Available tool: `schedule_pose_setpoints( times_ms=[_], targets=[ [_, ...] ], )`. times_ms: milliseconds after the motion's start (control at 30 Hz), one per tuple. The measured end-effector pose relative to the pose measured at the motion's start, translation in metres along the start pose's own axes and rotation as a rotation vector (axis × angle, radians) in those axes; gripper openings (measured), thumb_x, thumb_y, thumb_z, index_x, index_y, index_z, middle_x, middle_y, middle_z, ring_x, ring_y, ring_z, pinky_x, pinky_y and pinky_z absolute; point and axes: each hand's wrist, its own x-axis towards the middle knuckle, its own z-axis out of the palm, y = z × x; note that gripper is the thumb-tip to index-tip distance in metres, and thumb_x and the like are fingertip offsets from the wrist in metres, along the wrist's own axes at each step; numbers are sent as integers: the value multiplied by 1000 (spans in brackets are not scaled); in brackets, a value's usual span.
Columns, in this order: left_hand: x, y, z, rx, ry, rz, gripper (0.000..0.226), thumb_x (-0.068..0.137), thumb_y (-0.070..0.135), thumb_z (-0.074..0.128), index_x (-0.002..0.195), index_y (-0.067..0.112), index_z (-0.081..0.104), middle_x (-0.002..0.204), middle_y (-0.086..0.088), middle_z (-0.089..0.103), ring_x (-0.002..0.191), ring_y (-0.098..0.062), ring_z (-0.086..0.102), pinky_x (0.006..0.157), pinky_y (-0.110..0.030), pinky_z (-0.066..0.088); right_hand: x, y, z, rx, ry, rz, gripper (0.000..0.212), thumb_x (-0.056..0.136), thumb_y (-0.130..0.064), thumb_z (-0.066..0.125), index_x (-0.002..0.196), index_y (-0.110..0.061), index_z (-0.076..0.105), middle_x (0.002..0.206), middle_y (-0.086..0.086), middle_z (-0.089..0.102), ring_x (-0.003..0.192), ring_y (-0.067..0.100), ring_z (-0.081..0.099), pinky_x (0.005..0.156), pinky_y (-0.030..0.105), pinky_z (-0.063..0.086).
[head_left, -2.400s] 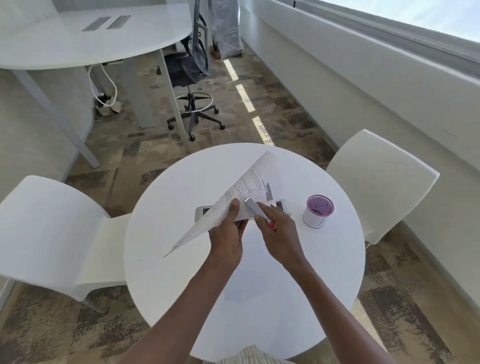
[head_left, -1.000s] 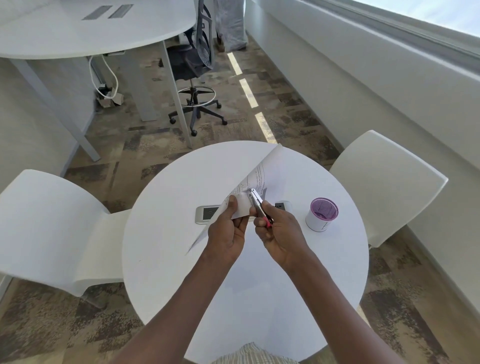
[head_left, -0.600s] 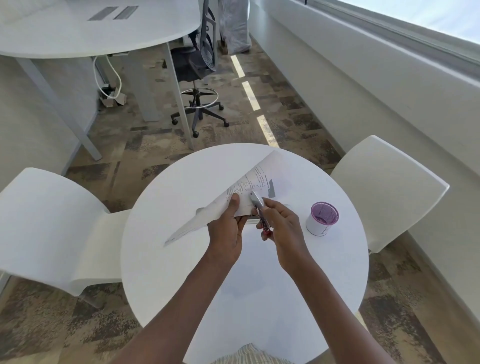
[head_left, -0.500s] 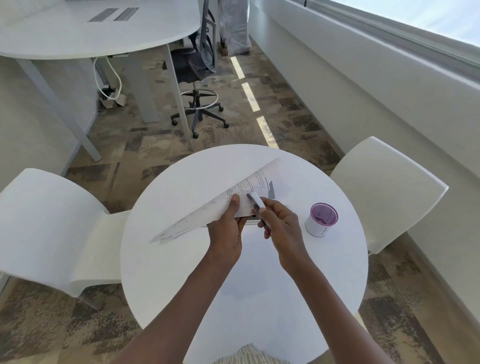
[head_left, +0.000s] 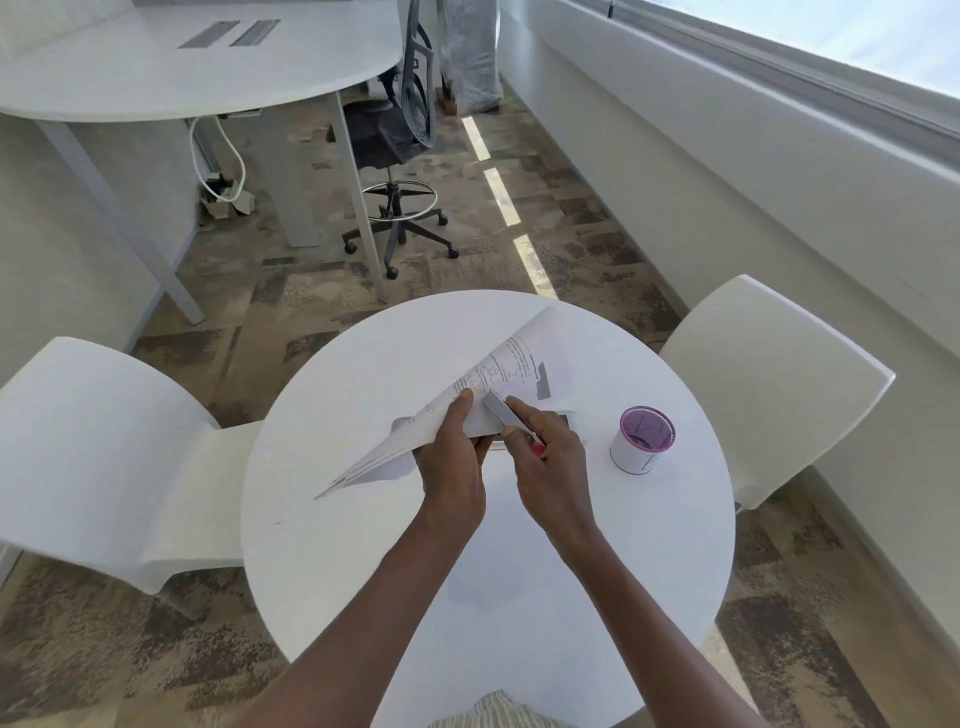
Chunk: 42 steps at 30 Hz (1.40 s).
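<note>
A printed sheet of paper (head_left: 511, 364) is held tilted above the round white table (head_left: 363, 545). My left hand (head_left: 453, 457) pinches its near edge, thumb on top. My right hand (head_left: 553, 462) grips a small metal tool with a red end (head_left: 506, 415), and the tool's tip lies against the paper beside my left thumb. A flat white device (head_left: 569, 418) lies on the table under the paper, mostly hidden.
A white cup with a purple lid (head_left: 641, 439) stands on the table right of my hands. White chairs flank the table at the left (head_left: 98, 452) and right (head_left: 769, 384). Beyond are a large white desk (head_left: 182, 78) and a black office chair (head_left: 395, 135).
The paper has swung up and down in my left hand and its far corner now points lower left. My right hand has kept the tool at the paper's edge throughout.
</note>
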Motion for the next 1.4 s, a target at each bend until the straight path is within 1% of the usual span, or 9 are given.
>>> schedule_pose_setpoints(
  times_ms=[167, 367, 567, 767, 867, 967, 1100, 1233, 1400],
  targets=[
    [1, 0, 0, 42, -7, 12, 31, 87, 9, 74, 110, 22, 57, 104, -5, 74, 88, -20, 78, 63, -31, 61, -5, 2, -1, 33, 19, 12, 38, 96, -4, 56, 129, -21, 65, 111, -11, 65, 98, -16, 57, 76, 1, 44],
    [-2, -2, 1, 66, -22, 20, 50, 87, 8, 73, 131, 16, 50, 119, -11, 69, 99, -24, 75, 66, -32, 61, -4, -1, -3, 38, 27, 4, 40, 96, -7, 55, 123, -34, 66, 106, -24, 63, 99, -14, 57, 76, 2, 45],
    [-5, -6, 2, 95, -33, 40, 48, 87, 4, 72, 129, 15, 52, 111, -4, 72, 92, -17, 76, 66, -29, 60, -4, 4, -5, -102, 67, -37, 38, 95, -5, 59, 130, -17, 64, 111, -5, 63, 101, 2, 60, 82, 7, 48],
    [-7, -9, 1, 170, -30, 12, 23, 87, 4, 71, 103, 21, 67, 95, 0, 78, 88, -18, 77, 67, -29, 60, -5, 8, 0, -368, 75, -172, 44, 95, 1, 53, 131, -22, 63, 105, 6, 60, 104, 25, 49, 93, 38, 46],
    [-8, -9, -1, 216, -13, 31, 33, 87, 4, 71, 117, 15, 61, 111, -7, 73, 100, -25, 74, 81, -40, 61, -7, 11, 4, -540, 98, -244, 47, 92, 5, 52, 132, -16, 63, 109, 11, 61, 103, 31, 49, 87, 46, 46],
    [-10, -9, -2, 244, 23, 30, 50, 86, 3, 72, 131, 11, 53, 121, -11, 69, 108, -28, 71, 91, -46, 59, -11, 14, 9, -647, 117, -277, 52, 88, 9, 52, 133, -15, 62, 113, 14, 61, 106, 35, 51, 82, 41, 40],
    [-10, -8, -5, 247, 72, -23, 50, 85, 8, 74, 131, 12, 56, 122, -11, 71, 108, -24, 72, 93, -41, 59, -13, 18, 15, -766, 134, -343, 62, 79, 16, 50, 131, -14, 62, 114, 14, 61, 102, 36, 52, 80, 37, 34],
    [-12, -6, -7, 263, 107, -117, 38, 84, 17, 75, 121, 11, 68, 111, -6, 77, 97, -18, 76, 83, -30, 59, -14, 20, 19, -883, 145, -414, 64, 73, 12, 46, 130, -12, 61, 113, 12, 62, 96, 33, 50, 75, 36, 33],
    [-12, -5, -8, 300, 106, -141, 24, 87, 18, 71, 109, 10, 73, 110, -6, 78, 101, -22, 75, 95, -38, 58, -15, 25, 21, -1055, 131, -529, 58, 76, 2, 49, 132, -8, 58, 112, 8, 62, 92, 29, 50, 71, 40, 42]
  ],
)
